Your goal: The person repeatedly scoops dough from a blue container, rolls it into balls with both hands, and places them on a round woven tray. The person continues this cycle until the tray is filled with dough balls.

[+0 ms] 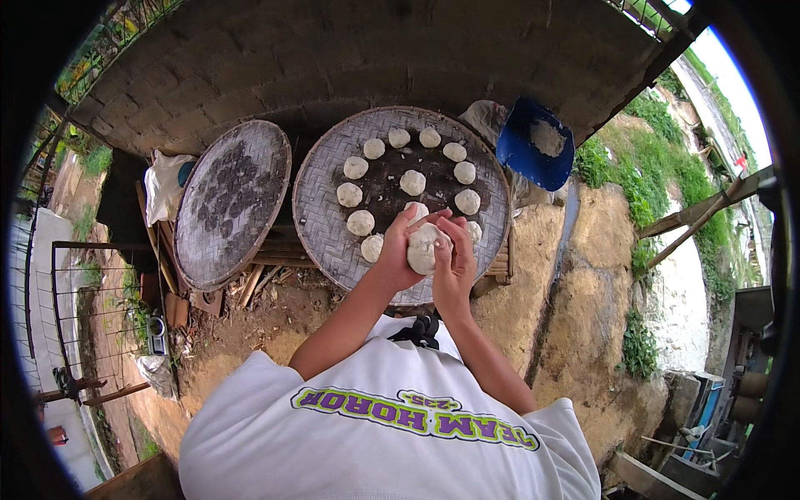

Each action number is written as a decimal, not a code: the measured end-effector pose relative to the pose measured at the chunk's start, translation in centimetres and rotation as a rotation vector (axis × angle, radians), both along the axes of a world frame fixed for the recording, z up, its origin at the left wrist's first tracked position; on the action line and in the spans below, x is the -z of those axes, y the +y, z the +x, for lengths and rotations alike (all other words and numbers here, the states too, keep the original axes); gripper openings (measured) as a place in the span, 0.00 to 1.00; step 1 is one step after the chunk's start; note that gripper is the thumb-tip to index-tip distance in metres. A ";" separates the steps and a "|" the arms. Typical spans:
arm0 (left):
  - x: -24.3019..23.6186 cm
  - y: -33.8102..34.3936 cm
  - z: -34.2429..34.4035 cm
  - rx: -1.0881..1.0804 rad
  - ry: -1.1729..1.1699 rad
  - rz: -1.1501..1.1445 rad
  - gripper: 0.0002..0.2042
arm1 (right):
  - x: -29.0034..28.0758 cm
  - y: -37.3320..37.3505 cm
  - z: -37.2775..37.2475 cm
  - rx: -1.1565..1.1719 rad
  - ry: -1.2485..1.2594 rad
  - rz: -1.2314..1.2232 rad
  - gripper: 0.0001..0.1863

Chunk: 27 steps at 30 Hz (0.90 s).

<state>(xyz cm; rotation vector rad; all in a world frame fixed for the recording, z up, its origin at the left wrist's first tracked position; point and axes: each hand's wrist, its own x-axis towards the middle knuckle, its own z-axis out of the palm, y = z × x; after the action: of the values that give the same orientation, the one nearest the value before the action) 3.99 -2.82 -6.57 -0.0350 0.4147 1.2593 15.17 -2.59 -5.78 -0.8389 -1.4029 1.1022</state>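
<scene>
Near the centre of the frame, a pale, floury ball [422, 251] sits between the person's two hands, above the lower part of a round woven tray [319, 223]. The left hand [395, 259] cups it from the left and the right hand [456, 268] presses its right side, so the grip of both is closed around it. Further pale balls [412, 182] form a ring on the tray, with one in the middle and another partly hidden behind the fingers; they look like dough, though the fisheye view is too coarse to be sure. The tray rests on a slatted worktop [287, 259]. A second woven tray [271, 179], darkly stained, tilts at centre left, and a blue basin [559, 166] holding whitish stuff stands at upper right. The only clear writing is on the white shirt [358, 454] at lower centre: bold purple lettering [417, 422] edged in lime green, upside down in the frame.
</scene>
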 end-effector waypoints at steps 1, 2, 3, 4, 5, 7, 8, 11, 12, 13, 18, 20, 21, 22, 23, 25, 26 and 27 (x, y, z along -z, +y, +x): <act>-0.1 -0.1 -0.2 0.052 0.014 0.040 0.29 | 0.0 -0.1 0.1 0.006 -0.034 0.031 0.19; -0.3 0.2 -0.1 0.071 0.051 -0.002 0.29 | 0.1 0.1 0.0 -0.075 0.022 -0.043 0.19; -0.4 0.2 -0.3 0.047 0.128 -0.057 0.29 | 0.1 0.1 0.1 -0.099 0.111 -0.132 0.19; -0.6 0.4 0.0 -0.027 0.201 -0.102 0.29 | 0.1 0.0 0.0 -0.109 0.177 -0.257 0.19; -0.8 0.5 0.0 -0.131 0.196 -0.195 0.30 | 0.1 0.0 -0.1 -0.064 0.276 -0.390 0.20; -1.1 0.4 0.0 -0.331 0.167 -0.221 0.31 | 0.0 -0.2 -0.4 -0.058 0.517 -0.556 0.20; -1.3 0.2 -0.4 -0.323 0.271 -0.150 0.30 | -0.1 -0.4 -0.5 -0.084 0.463 -0.462 0.20; -1.5 -0.1 -0.9 -0.089 0.075 -0.058 0.30 | -0.4 0.0 -0.7 -0.119 0.099 0.027 0.21; -1.5 0.1 -0.9 -0.016 0.075 -0.059 0.28 | -0.5 0.3 -0.9 -0.063 0.134 0.064 0.21; -1.4 0.1 -1.0 -0.061 0.098 -0.080 0.27 | -0.5 0.4 -0.9 -0.133 0.133 -0.158 0.21; -1.2 0.9 -0.5 -0.401 0.242 -0.157 0.23 | -0.1 1.0 -1.3 -0.081 0.431 -0.631 0.20; -1.4 0.9 -0.8 -0.249 0.127 -0.042 0.24 | 0.1 1.1 -1.3 -0.195 0.418 -0.494 0.20; -1.5 0.9 -1.0 -0.175 0.148 -0.015 0.24 | 0.2 1.0 -1.1 -0.201 0.220 -0.438 0.20; -1.7 1.0 -1.1 -0.073 0.138 -0.035 0.24 | 0.3 1.2 -1.1 -0.133 0.196 -0.198 0.20; -1.8 1.0 -1.2 -0.003 0.159 -0.095 0.24 | 0.4 1.2 -1.0 -0.087 0.173 0.042 0.20; -1.9 1.3 -0.8 -0.091 0.160 -0.134 0.25 | 0.4 1.6 -0.9 -0.190 0.111 -0.218 0.19; -1.9 1.5 -0.5 -0.215 0.173 -0.210 0.25 | 0.4 1.7 -0.9 -0.185 0.142 -0.274 0.18; -1.9 1.7 -0.2 -0.306 0.169 -0.273 0.25 | 0.4 2.0 -0.9 -0.154 0.195 -0.370 0.19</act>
<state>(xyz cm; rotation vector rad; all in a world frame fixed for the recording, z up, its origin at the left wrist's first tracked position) 3.78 -1.16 -4.67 -0.2320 0.7471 1.5043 14.29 -0.63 -6.20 -0.8651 -1.1308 1.5507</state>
